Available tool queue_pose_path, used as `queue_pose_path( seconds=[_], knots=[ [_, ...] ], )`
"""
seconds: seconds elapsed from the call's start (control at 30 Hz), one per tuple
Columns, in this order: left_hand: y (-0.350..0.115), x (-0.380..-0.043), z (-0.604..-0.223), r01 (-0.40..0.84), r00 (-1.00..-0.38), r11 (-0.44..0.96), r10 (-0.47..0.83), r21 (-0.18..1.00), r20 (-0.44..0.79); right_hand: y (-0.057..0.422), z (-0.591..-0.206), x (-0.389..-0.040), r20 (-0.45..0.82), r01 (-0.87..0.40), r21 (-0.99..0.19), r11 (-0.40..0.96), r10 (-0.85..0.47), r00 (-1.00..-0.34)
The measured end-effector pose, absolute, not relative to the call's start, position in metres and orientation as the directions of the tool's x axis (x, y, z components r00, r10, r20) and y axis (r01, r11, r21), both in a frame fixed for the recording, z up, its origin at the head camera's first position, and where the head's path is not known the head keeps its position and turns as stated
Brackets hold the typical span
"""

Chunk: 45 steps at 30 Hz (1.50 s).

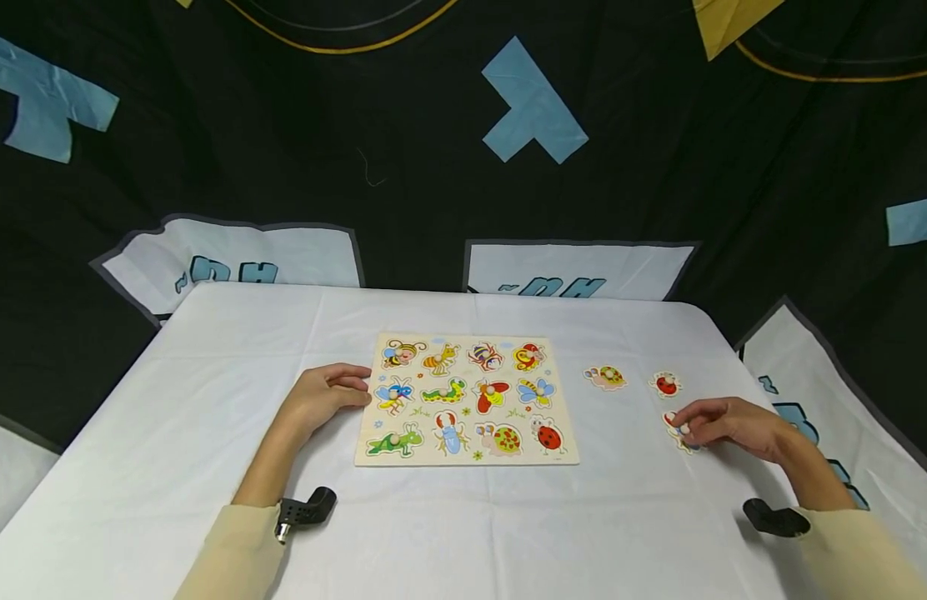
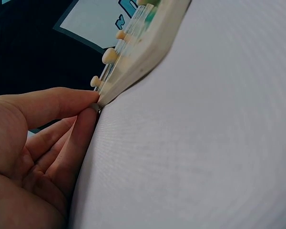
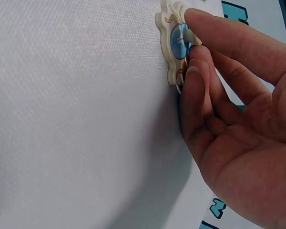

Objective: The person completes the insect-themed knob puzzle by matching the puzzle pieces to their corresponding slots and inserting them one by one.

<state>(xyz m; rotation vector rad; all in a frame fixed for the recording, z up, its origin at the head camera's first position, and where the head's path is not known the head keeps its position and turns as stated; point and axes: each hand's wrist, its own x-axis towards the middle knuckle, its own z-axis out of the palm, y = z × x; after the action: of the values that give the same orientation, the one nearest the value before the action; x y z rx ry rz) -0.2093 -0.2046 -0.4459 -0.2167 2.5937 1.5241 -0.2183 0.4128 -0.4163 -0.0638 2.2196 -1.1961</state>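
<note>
A wooden peg puzzle board (image 1: 467,458) with insect pictures lies flat on the white table. My left hand (image 1: 318,402) is at the board's left edge; in the left wrist view thumb and fingertip (image 2: 88,112) pinch the edge. To the right of the board, my right hand (image 1: 734,427) holds a blue beetle puzzle piece (image 3: 178,40) by its small knob (image 3: 191,37), between thumb and fingers. That piece stands tilted close to the cloth in the right wrist view. In the head view the fingers partly hide it.
Between the board and my right hand lies a snail piece (image 1: 605,377). A ladybug piece (image 1: 666,384) lies just beyond the right fingers. Several knobbed pieces, among them a green caterpillar (image 1: 444,391), sit in the board. A dark printed cloth (image 1: 403,183) hangs behind the table (image 1: 448,533).
</note>
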Motion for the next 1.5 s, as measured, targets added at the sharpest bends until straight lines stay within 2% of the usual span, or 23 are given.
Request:
queue_pose_path(
  seconds=[0.63,1.5],
  knots=[
    [-0.205,-0.209,-0.447,-0.184,-0.982,0.483,-0.060,0.856,-0.177,0.406,-0.419,-0.218,-0.472,0.226,-0.728,0.647,-0.234,-0.850],
    [-0.205,-0.209,-0.446,-0.182,-0.983,0.478,-0.054,0.859,-0.178,0.398,-0.411,-0.221,-0.474,0.222,-0.684,0.695,-0.191,-0.860]
  ],
)
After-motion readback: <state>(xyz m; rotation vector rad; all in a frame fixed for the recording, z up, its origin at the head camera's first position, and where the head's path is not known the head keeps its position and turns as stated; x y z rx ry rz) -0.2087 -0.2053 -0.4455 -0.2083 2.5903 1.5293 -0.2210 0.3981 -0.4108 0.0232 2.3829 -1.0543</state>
